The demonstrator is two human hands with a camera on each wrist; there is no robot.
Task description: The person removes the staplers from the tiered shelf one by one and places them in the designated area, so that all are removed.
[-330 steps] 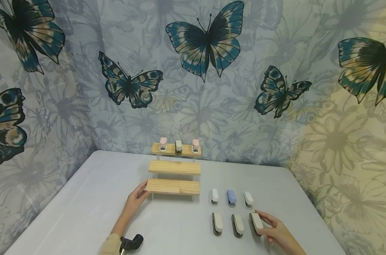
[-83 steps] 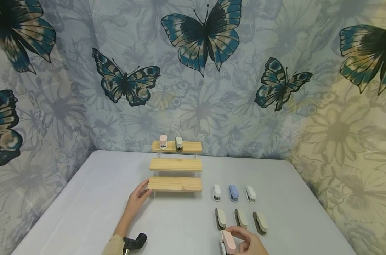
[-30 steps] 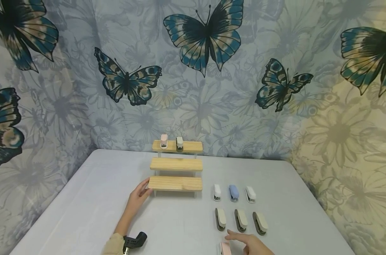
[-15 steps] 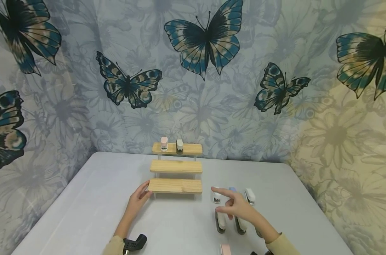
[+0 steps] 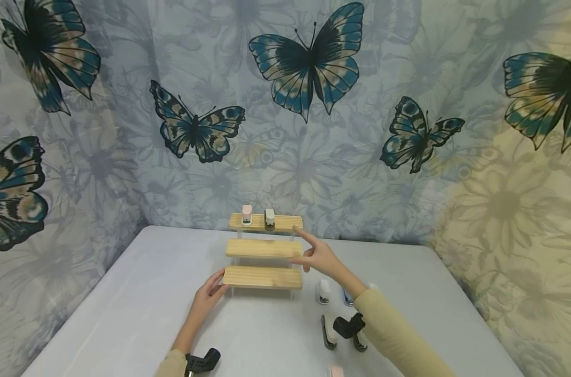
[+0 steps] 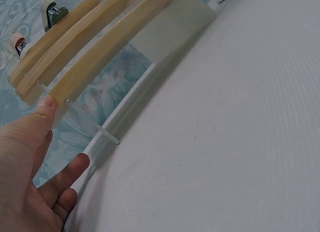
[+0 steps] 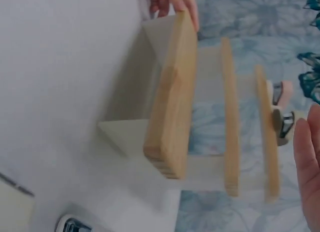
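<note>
Wooden shelf [image 5: 264, 278] and staplers [image 5: 269, 219] show no readable writing.

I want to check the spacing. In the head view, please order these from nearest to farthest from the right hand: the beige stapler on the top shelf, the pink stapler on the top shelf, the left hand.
1. Beige stapler, on the top shelf, left of the right hand.
2. Pink stapler, farther left on that shelf.
3. Left hand, at the bottom shelf's left end.

Left hand [image 5: 209, 293] fingers straight, thumb up, reaching toward 1 o'clock. Right hand [image 5: 318, 255] outstretched, fingers loosely extended toward 11 o'clock, holding nothing, arm raised.
</note>
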